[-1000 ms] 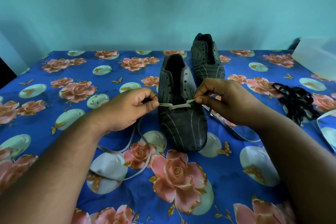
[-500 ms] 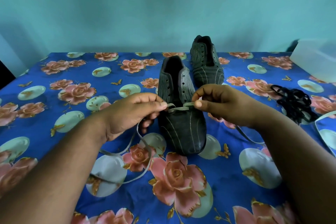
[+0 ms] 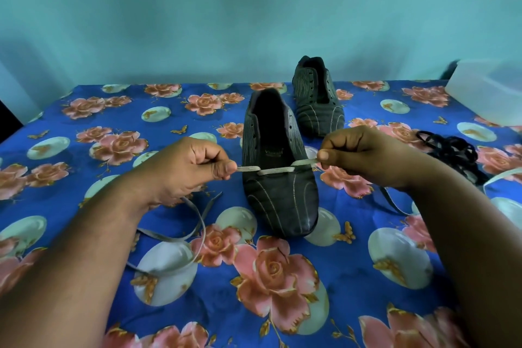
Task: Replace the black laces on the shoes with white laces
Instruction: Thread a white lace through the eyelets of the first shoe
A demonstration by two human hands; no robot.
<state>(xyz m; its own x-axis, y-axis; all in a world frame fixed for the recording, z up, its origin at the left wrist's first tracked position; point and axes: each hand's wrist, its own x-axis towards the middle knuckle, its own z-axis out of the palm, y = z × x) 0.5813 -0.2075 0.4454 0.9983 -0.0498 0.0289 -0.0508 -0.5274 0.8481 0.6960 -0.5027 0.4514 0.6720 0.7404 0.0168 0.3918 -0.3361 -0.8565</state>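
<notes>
Both shoes (image 3: 278, 189) are dark grey with thin pale stripes. The white lace (image 3: 275, 171) looks greyish. Black laces (image 3: 452, 150) lie heaped on a blue cloth (image 3: 353, 277) printed with pink roses and pale ovals.

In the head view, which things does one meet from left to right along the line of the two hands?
Left hand → white lace across the near shoe → right hand → black laces.

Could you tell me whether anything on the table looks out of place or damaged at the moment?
Nothing stands out. The black laces lie in a loose tangle right of the near shoe, as expected once removed. The white lace runs flat through the lowest eyelets, pinched by the left hand and right hand.
</notes>
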